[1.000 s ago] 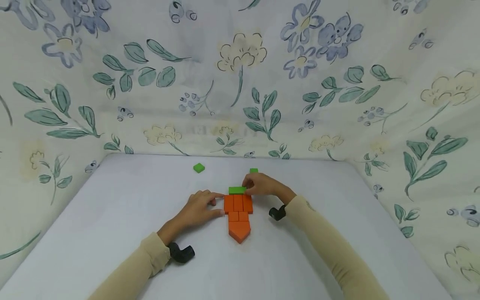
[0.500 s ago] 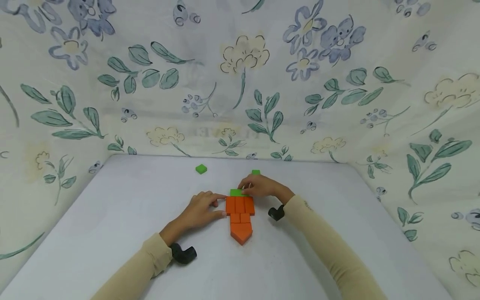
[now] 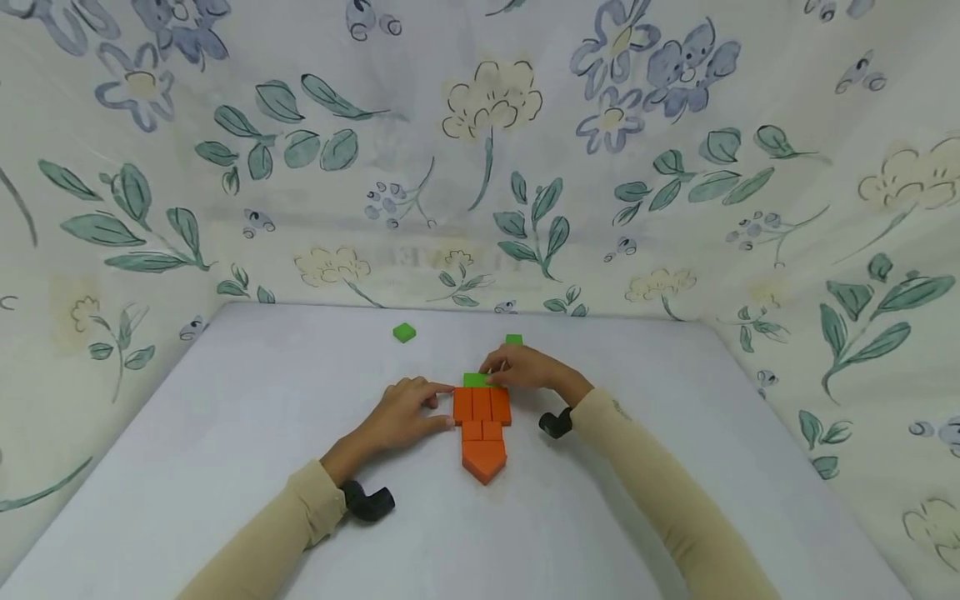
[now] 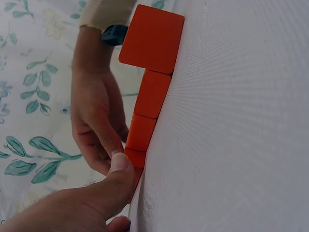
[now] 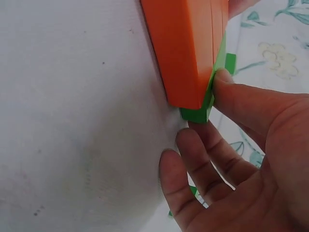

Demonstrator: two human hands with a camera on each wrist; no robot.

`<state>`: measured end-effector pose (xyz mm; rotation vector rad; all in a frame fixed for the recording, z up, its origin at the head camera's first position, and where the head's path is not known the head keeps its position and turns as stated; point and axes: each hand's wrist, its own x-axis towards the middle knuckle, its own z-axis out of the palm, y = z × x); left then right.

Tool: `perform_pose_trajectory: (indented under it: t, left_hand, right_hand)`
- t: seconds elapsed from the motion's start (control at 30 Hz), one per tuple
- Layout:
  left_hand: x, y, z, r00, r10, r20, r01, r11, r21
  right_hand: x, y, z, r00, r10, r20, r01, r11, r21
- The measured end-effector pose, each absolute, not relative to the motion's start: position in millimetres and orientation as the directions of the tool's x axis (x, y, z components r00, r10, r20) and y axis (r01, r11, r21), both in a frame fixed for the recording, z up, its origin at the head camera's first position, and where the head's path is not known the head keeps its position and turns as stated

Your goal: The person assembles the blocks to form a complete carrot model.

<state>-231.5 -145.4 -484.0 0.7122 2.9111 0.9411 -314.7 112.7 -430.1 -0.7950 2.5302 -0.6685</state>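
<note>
Several orange blocks (image 3: pixel 482 405) lie together on the white table in a shape with a pointed near end, a pentagon block (image 3: pixel 483 460). Against their far edge sits a long green block (image 3: pixel 474 380). My right hand (image 3: pixel 531 367) pinches this green block, its thumb on the top in the right wrist view and its fingers around the far side. My left hand (image 3: pixel 397 417) touches the left side of the orange blocks, index finger at the far corner and thumb at the near one. In the left wrist view the left thumb (image 4: pixel 119 163) rests on an orange block's edge.
A green diamond-turned block (image 3: pixel 404 332) lies at the back left of the table (image 3: pixel 300 367). Just beyond the right hand is another small green block (image 3: pixel 513 339). Patterned cloth (image 3: pixel 420 150) hangs behind and at both sides. Black wrist cameras (image 3: pixel 367 502) sit at the cuffs.
My right hand's fingers have shifted left along the green block and now cover more of it. The left hand and the orange blocks keep their arrangement; the head view has shifted slightly.
</note>
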Motion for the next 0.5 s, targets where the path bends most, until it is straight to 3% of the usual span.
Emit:
perform_pose_trajectory:
  t: [0.37, 0.5]
  left_hand:
    - [-231.8, -143.9, -485.6, -0.9, 0.413, 0.139, 0.417, 0.726, 0.547]
    - [-231.3, -143.1, -485.1, -0.899, 0.417, 0.136, 0.418, 0.722, 0.551]
  right_hand:
    - [-309.1, 116.2, -432.4, -0.769, -0.605, -0.205, -0.406, 0.711, -0.574]
    - [-306.8, 120.1, -429.8, -0.792, -0.594, -0.143, -0.423, 0.702, -0.573]
